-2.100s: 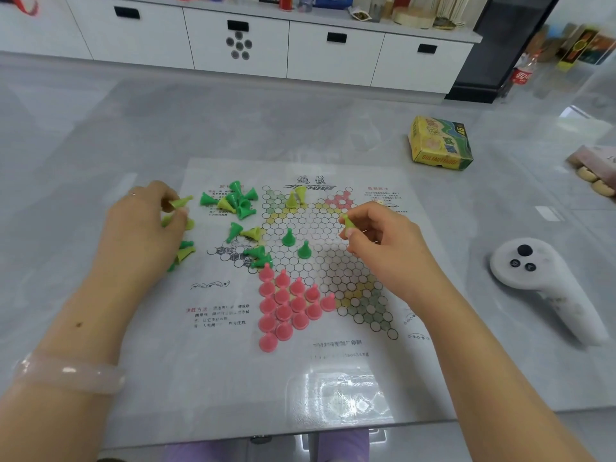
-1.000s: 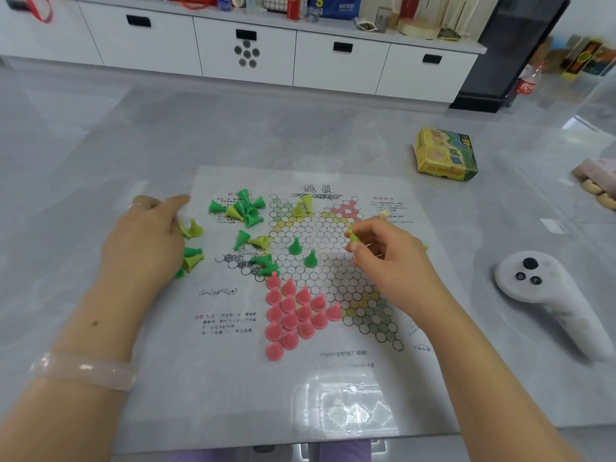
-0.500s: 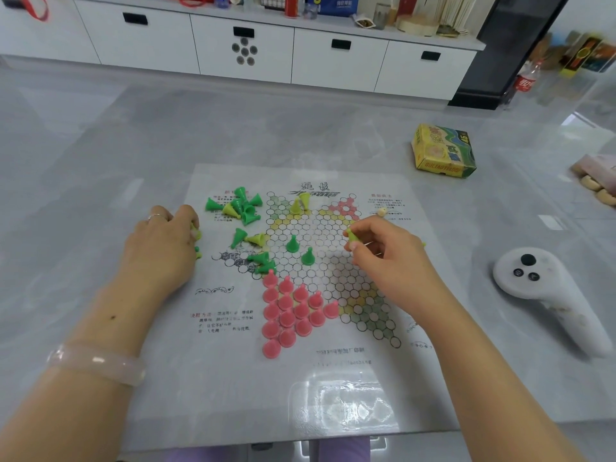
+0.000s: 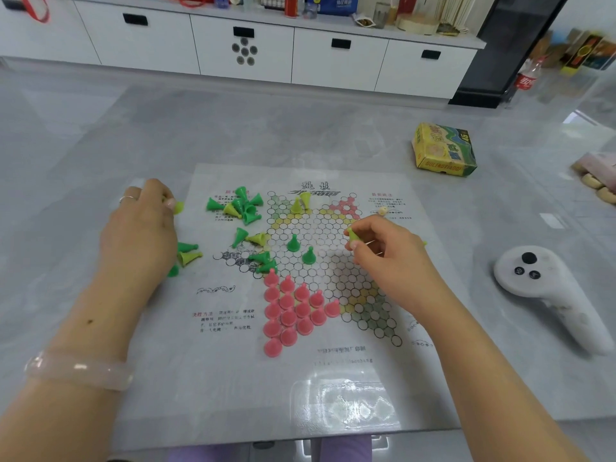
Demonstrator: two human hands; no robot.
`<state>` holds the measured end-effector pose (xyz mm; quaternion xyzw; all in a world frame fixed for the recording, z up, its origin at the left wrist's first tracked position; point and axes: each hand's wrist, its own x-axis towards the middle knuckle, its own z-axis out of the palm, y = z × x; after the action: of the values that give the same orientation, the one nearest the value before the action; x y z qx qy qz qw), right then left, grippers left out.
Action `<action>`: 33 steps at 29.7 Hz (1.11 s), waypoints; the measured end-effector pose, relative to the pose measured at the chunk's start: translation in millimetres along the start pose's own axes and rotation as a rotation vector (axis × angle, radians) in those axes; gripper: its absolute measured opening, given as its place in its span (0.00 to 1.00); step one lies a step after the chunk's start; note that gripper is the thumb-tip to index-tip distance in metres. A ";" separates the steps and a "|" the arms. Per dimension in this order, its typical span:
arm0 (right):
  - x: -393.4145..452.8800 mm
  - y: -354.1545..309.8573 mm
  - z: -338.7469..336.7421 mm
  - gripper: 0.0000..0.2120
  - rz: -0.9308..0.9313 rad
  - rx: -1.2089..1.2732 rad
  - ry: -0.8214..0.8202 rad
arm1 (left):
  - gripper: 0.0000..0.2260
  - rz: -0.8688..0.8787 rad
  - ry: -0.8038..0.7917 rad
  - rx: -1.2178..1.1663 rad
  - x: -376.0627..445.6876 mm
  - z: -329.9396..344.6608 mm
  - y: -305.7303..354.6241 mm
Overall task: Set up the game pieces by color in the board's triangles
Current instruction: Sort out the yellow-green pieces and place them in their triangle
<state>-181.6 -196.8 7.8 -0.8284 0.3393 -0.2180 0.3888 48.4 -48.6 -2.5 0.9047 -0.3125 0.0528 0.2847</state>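
A plastic board sheet [image 4: 233,378] printed with a star of hexagon cells lies on the grey table. Several pink pieces [image 4: 289,311] fill its near triangle. Loose dark green pieces [image 4: 245,205] and yellow-green pieces lie at the board's far left. Two dark green pieces [image 4: 293,243] stand in the middle cells, and two yellow-green pieces [image 4: 300,203] stand in the far triangle. My right hand [image 4: 386,258] pinches a yellow-green piece [image 4: 351,234] over the board's right side. My left hand [image 4: 140,231] sits at the board's left edge, pinching a yellow-green piece [image 4: 178,207], with more pieces [image 4: 186,253] beside it.
A yellow-green game box [image 4: 443,150] sits at the far right of the table. A white controller [image 4: 546,291] lies to the right of the board. A small cream bead [image 4: 383,211] rests on the board near its right text. White cabinets [image 4: 240,45] stand beyond the table.
My left hand has shifted back toward the far left with a yellow-green piece at its fingertips, uncovering pieces at the board's left edge. My right hand has stayed in place with its piece.
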 end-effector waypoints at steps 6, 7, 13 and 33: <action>1.4 1.9 -1.9 0.06 0.013 0.028 0.039 | 0.12 -0.389 -0.223 -1.187 -1.2 -8.8 18.7; 2.1 2.0 -2.8 0.06 0.018 0.053 0.058 | 0.12 -0.477 -0.333 -1.485 -1.5 -12.5 22.4; 4.4 2.2 -15.6 0.07 0.109 0.231 0.262 | 0.09 -0.641 -0.474 -2.073 -3.9 -16.7 31.4; 20.3 38.6 -28.9 0.06 0.158 -0.211 0.457 | 0.08 -0.718 -0.573 -1.594 -24.9 0.0 76.3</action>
<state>-201.1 -244.1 -3.4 -0.7646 0.5026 -0.3319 0.2291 -16.9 -84.4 27.5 0.4622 -0.0154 -0.4961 0.7349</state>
